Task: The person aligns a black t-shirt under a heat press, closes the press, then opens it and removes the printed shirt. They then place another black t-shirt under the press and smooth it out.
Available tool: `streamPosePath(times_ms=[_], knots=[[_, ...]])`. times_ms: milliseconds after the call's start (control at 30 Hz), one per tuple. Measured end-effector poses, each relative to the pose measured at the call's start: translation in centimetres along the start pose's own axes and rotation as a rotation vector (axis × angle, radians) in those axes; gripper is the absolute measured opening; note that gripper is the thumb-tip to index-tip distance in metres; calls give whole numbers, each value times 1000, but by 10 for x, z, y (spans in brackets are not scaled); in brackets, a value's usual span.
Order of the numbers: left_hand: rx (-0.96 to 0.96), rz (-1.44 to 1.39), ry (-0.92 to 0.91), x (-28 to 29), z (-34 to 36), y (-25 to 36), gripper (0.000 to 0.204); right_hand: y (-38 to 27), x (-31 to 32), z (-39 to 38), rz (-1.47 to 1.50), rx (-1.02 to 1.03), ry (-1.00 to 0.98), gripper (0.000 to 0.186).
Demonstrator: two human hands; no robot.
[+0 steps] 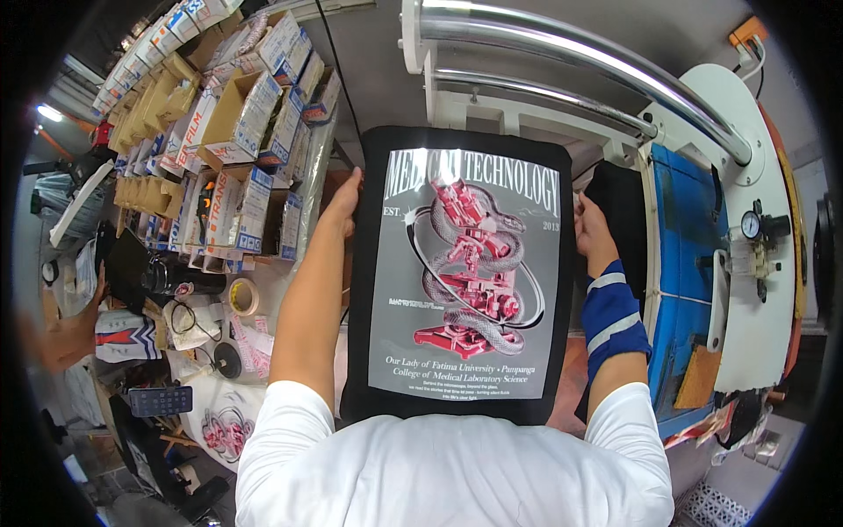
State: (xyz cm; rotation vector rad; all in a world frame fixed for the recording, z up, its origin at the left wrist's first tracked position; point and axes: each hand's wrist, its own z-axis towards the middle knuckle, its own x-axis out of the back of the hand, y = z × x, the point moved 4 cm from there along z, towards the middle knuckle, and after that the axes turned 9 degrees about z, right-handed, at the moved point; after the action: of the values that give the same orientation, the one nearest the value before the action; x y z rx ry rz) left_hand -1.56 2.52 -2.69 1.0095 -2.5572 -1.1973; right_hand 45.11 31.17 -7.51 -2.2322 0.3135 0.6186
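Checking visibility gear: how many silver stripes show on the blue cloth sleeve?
2: upper silver stripe nearer the bare right hand, lower silver stripe farther from it; others may be hidden.

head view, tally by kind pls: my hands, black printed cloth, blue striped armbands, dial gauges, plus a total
Hands: 2
Black printed cloth: 1
Blue striped armband: 1
Dial gauge: 1
Total: 5

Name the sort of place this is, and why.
Probably a garment-printing workshop: black fabric bearing a red graphic, a white machine with a dial gauge, and open cardboard boxes.
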Motion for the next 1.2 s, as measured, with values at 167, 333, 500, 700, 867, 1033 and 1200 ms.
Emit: streamPosePath(times_ms=[167,333,500,700,867,1033,1200], knots=[[-206,-83,89,41,27,11,42,-4,-57,-21,-12,-11,55,26],[-373,-136,157,50,9,32,33,-33,-50,-42,-64,148,184,27],[-466,39,128,50,2,49,24,-32,-34,-28,-96,282,93,30],[-486,168,102,63,-1,55,37,-33,-49,-39,-117,318,161,27],[-479,147,108,46,-9,65,37,-40,-57,-60,-115,322,208,29],[-495,148,183,46,-27,69,37,-34,-66,-55,-116,301,176,33],[-515,193,197,33,-32,70,38,-37,-48,-50,-197,332,185,33]])
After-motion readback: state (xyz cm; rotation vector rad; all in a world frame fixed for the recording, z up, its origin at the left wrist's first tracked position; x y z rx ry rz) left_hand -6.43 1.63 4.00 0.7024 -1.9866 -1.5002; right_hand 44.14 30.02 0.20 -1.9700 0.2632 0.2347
